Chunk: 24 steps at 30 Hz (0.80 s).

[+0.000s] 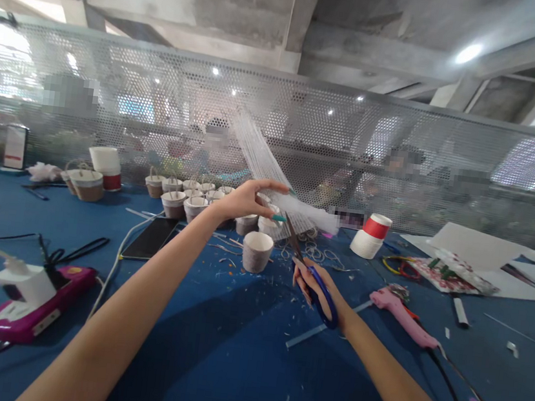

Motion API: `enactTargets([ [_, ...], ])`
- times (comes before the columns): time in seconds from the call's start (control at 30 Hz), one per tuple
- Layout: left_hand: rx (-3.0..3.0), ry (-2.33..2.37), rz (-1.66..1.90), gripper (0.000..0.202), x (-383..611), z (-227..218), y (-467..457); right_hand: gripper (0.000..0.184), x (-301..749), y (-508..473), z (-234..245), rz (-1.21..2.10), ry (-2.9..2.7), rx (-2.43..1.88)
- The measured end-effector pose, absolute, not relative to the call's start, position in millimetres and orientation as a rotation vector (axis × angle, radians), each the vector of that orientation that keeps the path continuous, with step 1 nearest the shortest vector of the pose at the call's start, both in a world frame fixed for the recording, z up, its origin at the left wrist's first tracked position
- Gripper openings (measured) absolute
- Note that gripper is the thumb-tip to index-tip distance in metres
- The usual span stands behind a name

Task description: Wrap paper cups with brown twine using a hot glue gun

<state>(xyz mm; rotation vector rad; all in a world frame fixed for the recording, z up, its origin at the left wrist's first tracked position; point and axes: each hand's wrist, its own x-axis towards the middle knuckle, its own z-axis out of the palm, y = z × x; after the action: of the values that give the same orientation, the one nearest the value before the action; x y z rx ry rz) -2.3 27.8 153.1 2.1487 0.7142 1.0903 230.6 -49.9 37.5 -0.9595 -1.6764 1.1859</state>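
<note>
My left hand (250, 200) pinches a long strip of sheer white netting (266, 155), which slants up and away toward the mesh screen. A folded end of the netting reaches right past my fingers. In my right hand (313, 284) is a pair of scissors (329, 304) with blue handles. Their blades point up and left, at the lower part of the netting; whether they touch it I cannot tell. A small grey-white cup (257, 252) stands just below, between my hands. Behind my left hand are several small pots with cord handles (195, 207).
A pink hot glue gun (402, 316) lies at right, its cable trailing forward. A stack of paper cups (371, 236) leans at back right. At left are a magenta power strip (34, 308) with a white plug and a dark phone (150, 238). A perforated metal screen (173, 98) closes the far side.
</note>
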Motion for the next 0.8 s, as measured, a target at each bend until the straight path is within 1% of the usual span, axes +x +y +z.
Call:
enactTargets([
  [0.8,2.164,0.628,1.067,0.06,-4.6,154.0,28.2,0.046,231.7,-50.7,37.5,1.222,-1.619,-1.0],
])
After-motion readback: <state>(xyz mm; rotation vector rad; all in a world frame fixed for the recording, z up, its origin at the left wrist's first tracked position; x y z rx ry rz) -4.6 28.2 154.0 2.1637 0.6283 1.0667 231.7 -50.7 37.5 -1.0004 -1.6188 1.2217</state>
